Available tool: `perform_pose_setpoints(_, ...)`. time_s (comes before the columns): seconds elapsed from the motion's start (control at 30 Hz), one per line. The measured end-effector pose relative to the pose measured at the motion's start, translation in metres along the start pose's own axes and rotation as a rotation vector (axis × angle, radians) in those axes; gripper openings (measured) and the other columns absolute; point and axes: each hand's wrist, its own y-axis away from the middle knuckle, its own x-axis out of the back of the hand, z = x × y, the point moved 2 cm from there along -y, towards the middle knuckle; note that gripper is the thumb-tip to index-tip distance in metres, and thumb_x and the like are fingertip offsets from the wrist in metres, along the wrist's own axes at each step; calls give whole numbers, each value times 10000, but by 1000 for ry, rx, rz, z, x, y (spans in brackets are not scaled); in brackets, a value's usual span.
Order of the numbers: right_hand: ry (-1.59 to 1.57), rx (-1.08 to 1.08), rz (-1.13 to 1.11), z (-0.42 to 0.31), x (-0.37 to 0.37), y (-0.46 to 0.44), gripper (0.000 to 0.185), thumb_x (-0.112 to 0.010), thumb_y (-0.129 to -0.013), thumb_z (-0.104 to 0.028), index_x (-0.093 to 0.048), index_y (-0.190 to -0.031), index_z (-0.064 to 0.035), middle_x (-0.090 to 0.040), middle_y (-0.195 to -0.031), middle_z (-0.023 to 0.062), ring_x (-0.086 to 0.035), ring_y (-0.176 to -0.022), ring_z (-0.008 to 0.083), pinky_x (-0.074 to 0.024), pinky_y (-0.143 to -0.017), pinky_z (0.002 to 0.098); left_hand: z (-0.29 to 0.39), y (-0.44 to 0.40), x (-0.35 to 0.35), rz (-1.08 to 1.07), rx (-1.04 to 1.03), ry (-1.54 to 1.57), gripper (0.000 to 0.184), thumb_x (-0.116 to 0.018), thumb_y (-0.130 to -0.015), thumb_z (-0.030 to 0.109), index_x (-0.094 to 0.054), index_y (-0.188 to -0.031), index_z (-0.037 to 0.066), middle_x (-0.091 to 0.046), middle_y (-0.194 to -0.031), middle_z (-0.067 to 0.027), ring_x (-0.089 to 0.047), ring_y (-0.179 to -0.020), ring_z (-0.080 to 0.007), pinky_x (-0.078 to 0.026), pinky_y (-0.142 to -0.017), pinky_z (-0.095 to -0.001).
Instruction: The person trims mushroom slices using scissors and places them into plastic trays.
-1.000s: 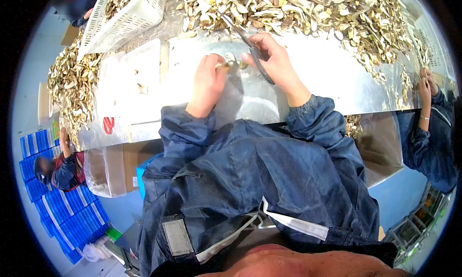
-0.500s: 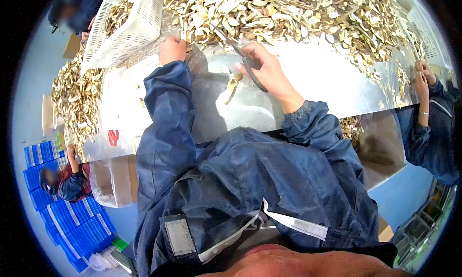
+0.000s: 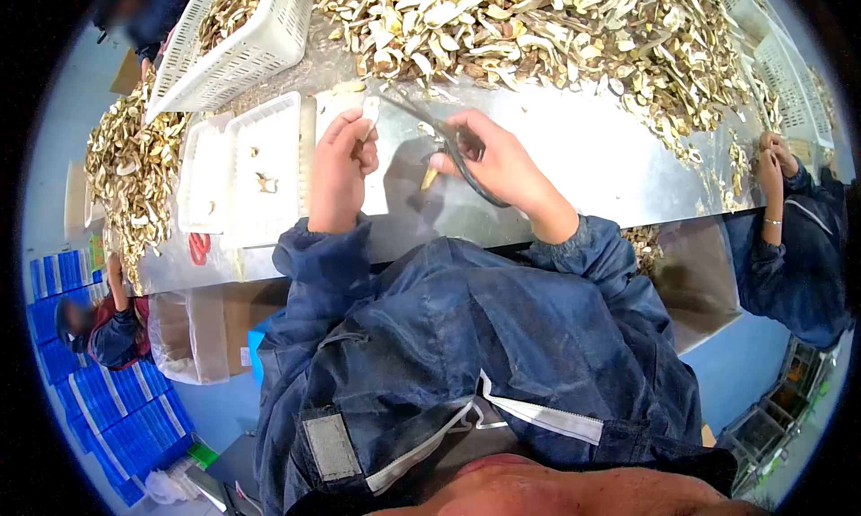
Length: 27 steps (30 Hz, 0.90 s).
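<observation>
Left hand (image 3: pixel 343 157) has moved since the last frame: off the near edge of the large heap, back down toward the right hand (image 3: pixel 498 162), now with a pale slice (image 3: pixel 370 112). Biggest first: metal table (image 3: pixel 574 171) spans the upper frame. Large heap of dried slices (image 3: pixel 556 45) runs from top center to upper right; side heap (image 3: pixel 134 171) at left. White perforated crate (image 3: pixel 242 63), upper left, holds more slices. Below it, two white trays side by side: large tray (image 3: pixel 269 144) with a few bits in it, small tray (image 3: pixel 199 175) to its left. Scissors (image 3: pixel 423 117) at upper center, tips pointing up-left toward the slice; can't tell if blades are parted. Right hand is closed around the handles, thumb and fingers wrapped on. Left hand has fingertips pinched together on the pale slice, held upright, just beside the scissor tips. Red item (image 3: pixel 198 248) lies below the small tray. Yellowish piece (image 3: pixel 430 177) is just below the right thumb; contact unclear.
</observation>
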Motion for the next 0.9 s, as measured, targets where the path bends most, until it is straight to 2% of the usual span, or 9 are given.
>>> perform_pose_setpoints(0.07, 9, 0, -47, -4, -1, 6, 501, -833, -841, -353, -601, -1162, -47, -537, -781, -13, -490, -725, 86, -434, -659, 262, -6, 5, -1, -38, -2, 42, 148, -640, -975, 126, -615, -1075, 19, -544, -760, 10, -421, -546, -34, -301, -486, -207)
perform_pose_setpoints(0.13, 51, -7, -56, -12, -3, 13, 524, -834, -834, -374, -600, -1170, -47, -551, -787, -4, -500, -726, 95, -441, -668, 264, -14, 7, 1, -74, -4, 34, 142, -647, -975, 132, -625, -1063, 22, -548, -764, 13, -418, -545, -29, -293, -480, -201)
perform_pose_setpoints(0.23, 32, -75, -57, -16, -6, 17, 571, -841, -784, -420, -611, -1153, -49, -612, -770, 66, -580, -696, 188, -480, -659, 334, -19, 15, -1, -102, -26, 14, 151, -669, -968, 142, -641, -1061, 26, -566, -781, 8, -416, -555, -17, -291, -480, -191)
perform_pose_setpoints(0.43, 43, -84, -74, -17, -20, 32, 551, -821, -803, -435, -614, -1156, -67, -614, -749, 66, -579, -680, 186, -469, -637, 338, -20, 25, 4, -123, -52, -107, 122, -659, -972, 145, -633, -1032, 42, -569, -774, 11, -422, -565, -19, -306, -487, -196)
perform_pose_setpoints(0.63, 205, -176, -108, -40, -28, 54, 422, -754, -878, -380, -609, -1117, -65, -649, -736, 126, -642, -680, 290, -486, -641, 379, -28, 41, 8, -125, 119, -27, 74, -638, -969, 122, -617, -986, 53, -561, -752, 17, -420, -556, -24, -303, -486, -199)
perform_pose_setpoints(0.67, 221, -170, -111, -39, -28, 60, 388, -732, -900, -363, -608, -1100, -54, -662, -741, 148, -660, -691, 335, -492, -634, 394, -32, 45, 8, -137, 162, -10, 73, -629, -966, 127, -609, -967, 57, -560, -746, 18, -418, -551, -26, -300, -482, -200)
perform_pose_setpoints(0.77, 272, -273, -148, -32, -28, 76, 451, -760, -885, -389, -626, -1133, -38, -665, -782, 124, -636, -702, 244, -493, -657, 353, -38, 55, 5, -142, 289, -123, 83, -587, -984, 131, -570, -928, 73, -553, -723, 18, -409, -534, -30, -294, -473, -199)
perform_pose_setpoints(0.9, 333, -261, -137, -25, -25, 83, 432, -762, -887, -359, -629, -1119, -20, -687, -785, 151, -671, -709, 290, -499, -653, 372, -48, 55, 6, -207, 344, -154, 127, -587, -981, 179, -572, -896, 86, -575, -745, 14, -417, -528, -43, -301, -470, -197)
